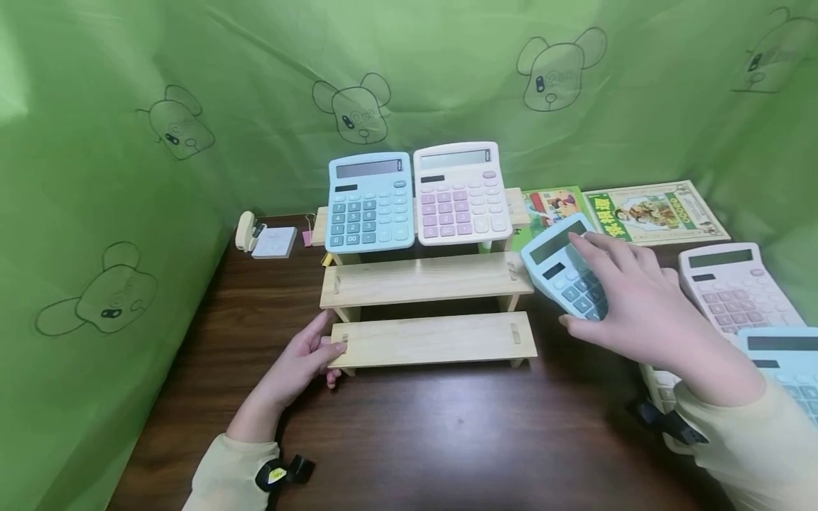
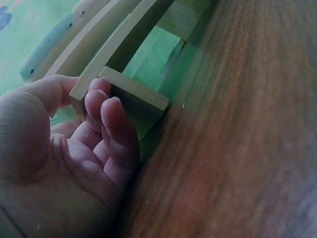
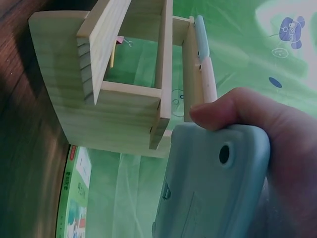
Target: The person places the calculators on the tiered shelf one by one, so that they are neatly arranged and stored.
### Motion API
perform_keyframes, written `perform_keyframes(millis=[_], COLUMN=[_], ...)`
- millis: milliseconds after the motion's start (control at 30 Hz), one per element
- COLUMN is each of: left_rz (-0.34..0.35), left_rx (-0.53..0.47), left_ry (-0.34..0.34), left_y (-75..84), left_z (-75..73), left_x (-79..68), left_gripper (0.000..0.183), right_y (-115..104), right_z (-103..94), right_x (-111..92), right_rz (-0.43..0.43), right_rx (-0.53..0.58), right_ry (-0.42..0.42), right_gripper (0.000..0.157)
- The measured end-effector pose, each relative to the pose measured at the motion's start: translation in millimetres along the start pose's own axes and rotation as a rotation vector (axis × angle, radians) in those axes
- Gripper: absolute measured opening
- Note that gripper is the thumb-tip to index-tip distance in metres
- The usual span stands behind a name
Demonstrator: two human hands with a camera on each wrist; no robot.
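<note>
A three-step wooden rack (image 1: 428, 339) stands on the dark table. On its top step a blue calculator (image 1: 371, 202) and a white calculator with pink keys (image 1: 463, 191) lean side by side. My left hand (image 1: 305, 358) grips the left end of the lowest step, thumb on top and fingers beneath, as the left wrist view also shows. Just right of the rack, my right hand (image 1: 639, 298) holds another blue calculator (image 1: 562, 262), tilted, above the table. The right wrist view shows that calculator's back (image 3: 213, 173), with my thumb on its edge.
At the right lie a pink-keyed calculator (image 1: 735, 287) and a blue one (image 1: 786, 362), partly behind my forearm. Two picture books (image 1: 658, 213) (image 1: 552, 202) lie behind the rack. A notepad (image 1: 275, 243) and a small cream object (image 1: 246, 231) are at the back left. Green cloth (image 1: 447, 78) surrounds the table.
</note>
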State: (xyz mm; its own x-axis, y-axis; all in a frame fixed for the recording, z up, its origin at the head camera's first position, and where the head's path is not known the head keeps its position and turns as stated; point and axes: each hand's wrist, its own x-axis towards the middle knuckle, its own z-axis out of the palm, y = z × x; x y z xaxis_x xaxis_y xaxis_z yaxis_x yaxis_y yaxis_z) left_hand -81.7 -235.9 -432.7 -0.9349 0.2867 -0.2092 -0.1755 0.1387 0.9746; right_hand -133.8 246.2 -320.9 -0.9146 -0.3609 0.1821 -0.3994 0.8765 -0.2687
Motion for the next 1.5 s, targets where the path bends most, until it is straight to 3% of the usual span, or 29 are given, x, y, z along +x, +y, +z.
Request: perform_keyframes(millis=[733,1500], left_rz=[0.013,0.011], left_rx=[-0.011,-0.011], left_ry=[-0.002,-0.008], left_y=[0.1,0.4], left_z=[2.2,1.4], left_x=[3.3,2.7], left_gripper=[0.079,0.078], right_y=[-20,-32], right_z=[14.1,30.7], right_x=[-7,-4], right_rz=[-0.134,-0.159], right_rx=[-0.015,0.007], right_ry=[0.042,0.125], right_gripper=[0.097,0.101])
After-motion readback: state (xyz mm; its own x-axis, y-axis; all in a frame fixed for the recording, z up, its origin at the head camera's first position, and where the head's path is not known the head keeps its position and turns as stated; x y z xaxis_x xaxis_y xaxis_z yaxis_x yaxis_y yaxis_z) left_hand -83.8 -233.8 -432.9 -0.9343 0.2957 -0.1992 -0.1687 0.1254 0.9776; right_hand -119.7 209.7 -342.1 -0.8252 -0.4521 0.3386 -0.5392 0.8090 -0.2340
